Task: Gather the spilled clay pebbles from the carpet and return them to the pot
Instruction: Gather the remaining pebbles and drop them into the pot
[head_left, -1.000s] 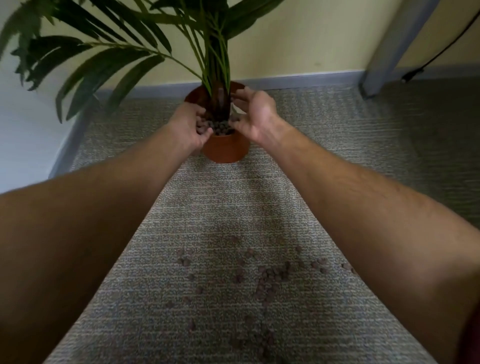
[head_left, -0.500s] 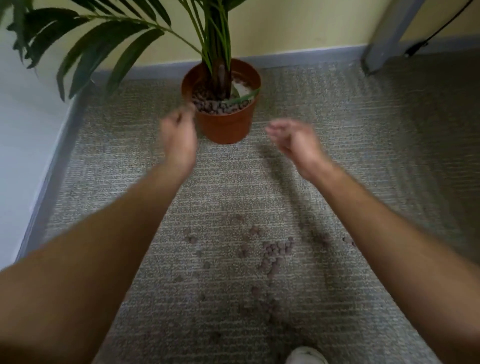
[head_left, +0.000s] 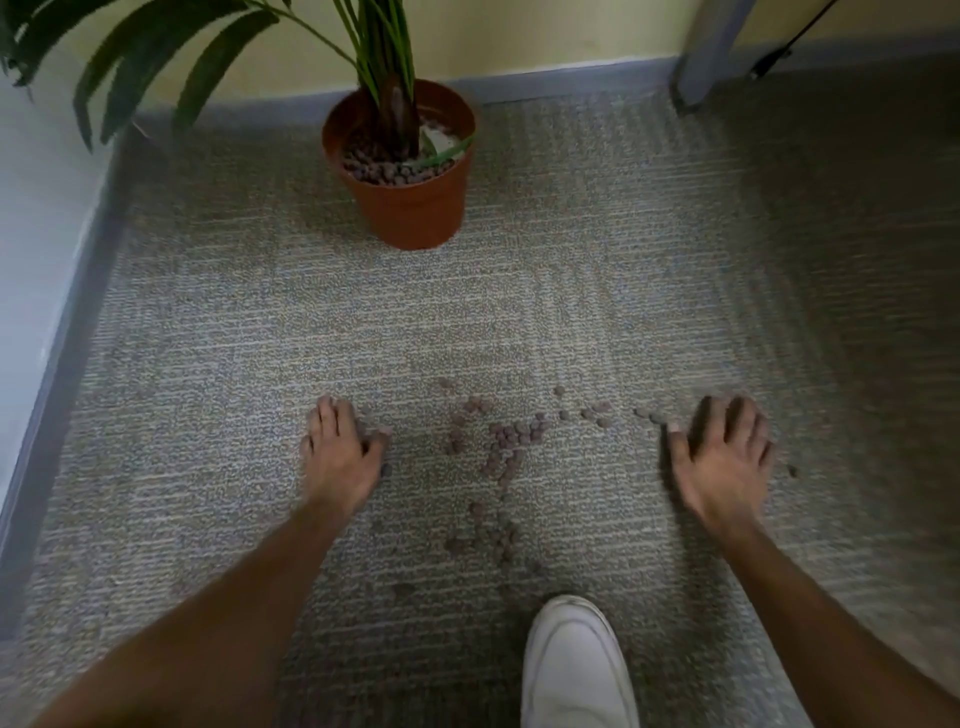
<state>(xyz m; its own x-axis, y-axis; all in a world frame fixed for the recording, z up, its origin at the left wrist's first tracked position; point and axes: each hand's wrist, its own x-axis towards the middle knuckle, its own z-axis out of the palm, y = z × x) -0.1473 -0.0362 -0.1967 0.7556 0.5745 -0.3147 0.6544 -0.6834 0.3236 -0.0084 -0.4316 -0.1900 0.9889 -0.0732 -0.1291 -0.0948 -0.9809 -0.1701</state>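
While both palms faced down on the carpet (head_left: 208, 322), the left hand (head_left: 340, 457) had its fingers close together and slightly curled, tips resting on the pile, with a few pebbles touching the thumb side. Over on the other flank, the right hand (head_left: 722, 457) showed its fingers spread wide, flat against the carpet, nothing gripped; a short trail of pebbles lay just beside its thumb. Neither hand held anything. Both forearms reached forward and down from the lower corners, bare, angled toward each other's far ends like an open V. Between the hands lay the spilled clay pebbles (head_left: 506, 441), a loose cluster with stragglers running back toward a white shoe (head_left: 576, 670) at the bottom edge. Well beyond them stood the pot (head_left: 415, 208), upright by the baseboard, its plant (head_left: 384, 57) rising from a bed of pebbles inside, partly filled to the near rim.
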